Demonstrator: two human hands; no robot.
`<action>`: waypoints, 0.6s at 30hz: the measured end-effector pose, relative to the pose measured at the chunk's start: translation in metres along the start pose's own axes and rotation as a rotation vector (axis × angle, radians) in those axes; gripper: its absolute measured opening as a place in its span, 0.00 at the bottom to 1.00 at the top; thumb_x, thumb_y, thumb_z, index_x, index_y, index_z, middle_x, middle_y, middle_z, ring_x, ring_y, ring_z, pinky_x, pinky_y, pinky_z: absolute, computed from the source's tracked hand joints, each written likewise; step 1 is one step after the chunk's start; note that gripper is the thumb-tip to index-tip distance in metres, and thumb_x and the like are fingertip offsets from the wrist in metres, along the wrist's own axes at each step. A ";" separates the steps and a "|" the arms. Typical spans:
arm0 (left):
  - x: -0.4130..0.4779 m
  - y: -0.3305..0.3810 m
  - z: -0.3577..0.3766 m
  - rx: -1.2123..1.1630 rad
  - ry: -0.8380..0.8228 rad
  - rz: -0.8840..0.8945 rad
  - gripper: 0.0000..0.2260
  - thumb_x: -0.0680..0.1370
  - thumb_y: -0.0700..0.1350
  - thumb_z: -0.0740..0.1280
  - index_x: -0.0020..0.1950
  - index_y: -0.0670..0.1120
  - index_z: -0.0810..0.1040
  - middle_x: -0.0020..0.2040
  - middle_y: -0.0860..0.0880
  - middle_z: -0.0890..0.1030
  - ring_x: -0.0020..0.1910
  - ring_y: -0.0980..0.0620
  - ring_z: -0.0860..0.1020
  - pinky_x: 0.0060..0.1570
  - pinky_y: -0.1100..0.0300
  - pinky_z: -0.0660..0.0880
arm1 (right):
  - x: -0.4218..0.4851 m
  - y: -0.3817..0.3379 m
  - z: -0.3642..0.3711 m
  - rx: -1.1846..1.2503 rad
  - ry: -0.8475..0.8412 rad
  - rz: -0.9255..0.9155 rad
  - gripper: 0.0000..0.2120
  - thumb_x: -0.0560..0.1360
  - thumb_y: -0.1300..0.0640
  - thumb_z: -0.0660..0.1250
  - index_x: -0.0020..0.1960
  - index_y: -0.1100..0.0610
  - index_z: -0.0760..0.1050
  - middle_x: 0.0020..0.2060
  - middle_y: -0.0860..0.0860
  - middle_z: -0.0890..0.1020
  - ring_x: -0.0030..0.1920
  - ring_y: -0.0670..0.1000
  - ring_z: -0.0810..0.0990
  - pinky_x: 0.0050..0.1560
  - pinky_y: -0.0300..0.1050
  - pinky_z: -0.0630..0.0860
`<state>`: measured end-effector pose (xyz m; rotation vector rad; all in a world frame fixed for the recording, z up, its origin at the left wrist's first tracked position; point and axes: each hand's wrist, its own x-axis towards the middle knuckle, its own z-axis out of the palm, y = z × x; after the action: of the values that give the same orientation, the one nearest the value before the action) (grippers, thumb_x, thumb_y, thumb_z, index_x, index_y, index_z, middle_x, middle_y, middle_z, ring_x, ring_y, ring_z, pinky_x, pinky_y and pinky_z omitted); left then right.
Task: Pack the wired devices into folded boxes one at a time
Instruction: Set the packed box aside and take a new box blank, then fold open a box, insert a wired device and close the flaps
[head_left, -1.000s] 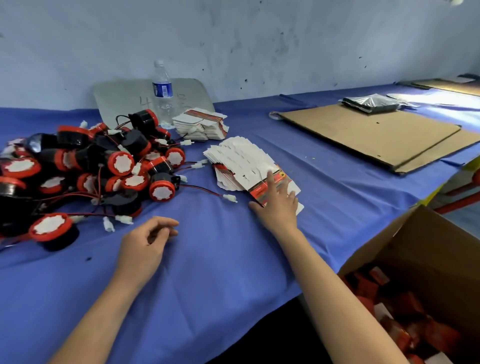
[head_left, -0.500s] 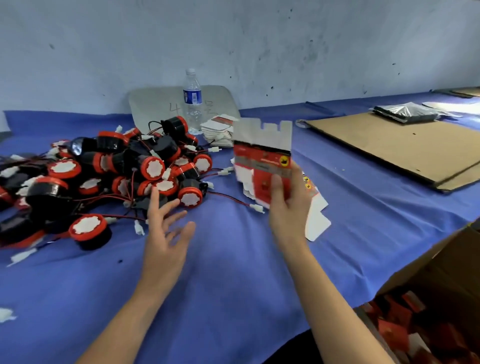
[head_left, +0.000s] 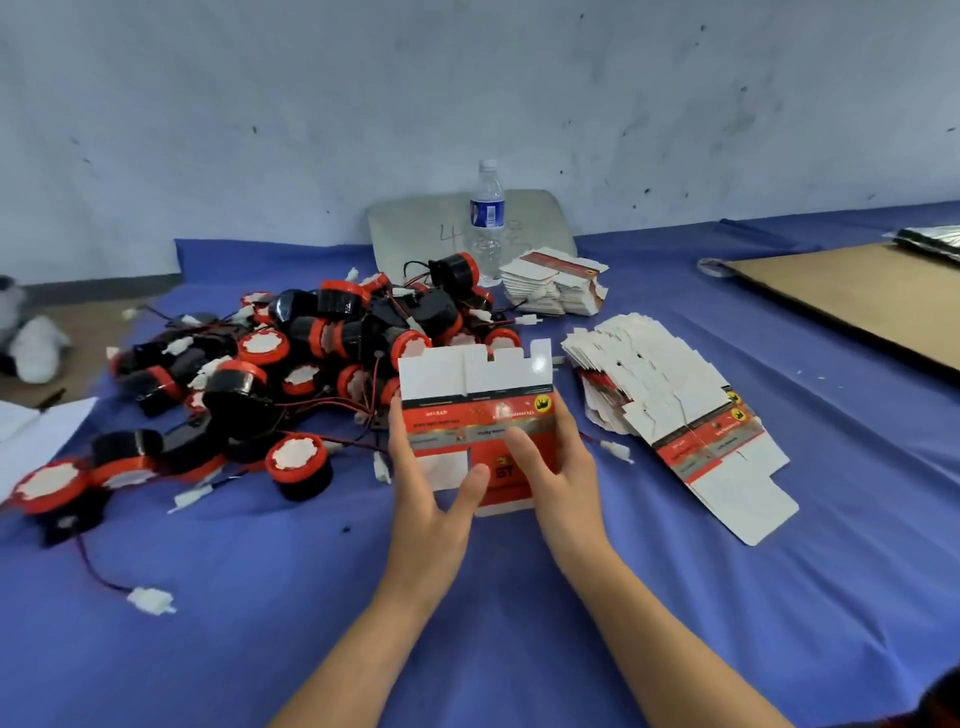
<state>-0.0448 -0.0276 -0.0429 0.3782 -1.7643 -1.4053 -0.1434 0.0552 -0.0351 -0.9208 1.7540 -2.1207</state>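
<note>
I hold one flat, unfolded red-and-white box blank (head_left: 475, 395) upright above the blue cloth, its notched white flaps on top. My right hand (head_left: 550, 467) grips its right side, thumb across the red printed face. My left hand (head_left: 431, 493) holds its left edge, thumb on the lower front. Behind and to the left lies a pile of black-and-red round wired devices (head_left: 270, 374) with red-black leads and white plugs. A fanned stack of flat box blanks (head_left: 670, 405) lies to the right.
A second stack of blanks (head_left: 556, 283) sits behind the pile beside a water bottle (head_left: 487, 218) and a grey board (head_left: 415, 234). Cardboard sheets (head_left: 857, 296) cover the far right. A loose white plug (head_left: 150, 601) lies near left. Papers (head_left: 36, 441) sit at the left edge.
My right hand picked one blank off the fanned stack and brought it to the middle. My left hand rose from the cloth and took the blank's left edge. The view shifted left.
</note>
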 end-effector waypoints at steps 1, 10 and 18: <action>0.000 0.001 0.000 0.003 -0.001 -0.003 0.40 0.72 0.58 0.69 0.76 0.66 0.46 0.75 0.61 0.61 0.73 0.59 0.64 0.71 0.46 0.66 | -0.001 0.000 0.000 0.007 0.001 -0.001 0.27 0.69 0.42 0.70 0.67 0.44 0.71 0.55 0.42 0.83 0.56 0.43 0.81 0.52 0.35 0.76; -0.004 -0.001 0.004 -0.033 -0.158 0.002 0.42 0.75 0.48 0.69 0.76 0.66 0.43 0.70 0.68 0.68 0.67 0.59 0.73 0.60 0.49 0.76 | -0.010 0.002 0.011 -0.092 -0.110 -0.042 0.34 0.67 0.40 0.70 0.70 0.49 0.70 0.58 0.39 0.81 0.59 0.42 0.79 0.57 0.37 0.75; -0.006 -0.006 0.004 0.390 -0.342 0.184 0.41 0.77 0.49 0.66 0.79 0.59 0.40 0.78 0.59 0.36 0.78 0.59 0.41 0.73 0.58 0.55 | -0.014 -0.004 0.012 -0.058 -0.233 -0.018 0.22 0.67 0.45 0.68 0.60 0.34 0.75 0.56 0.34 0.81 0.60 0.37 0.77 0.56 0.31 0.73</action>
<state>-0.0460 -0.0233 -0.0510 0.1763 -2.2995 -1.0367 -0.1243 0.0544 -0.0348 -1.1517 1.7023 -1.8933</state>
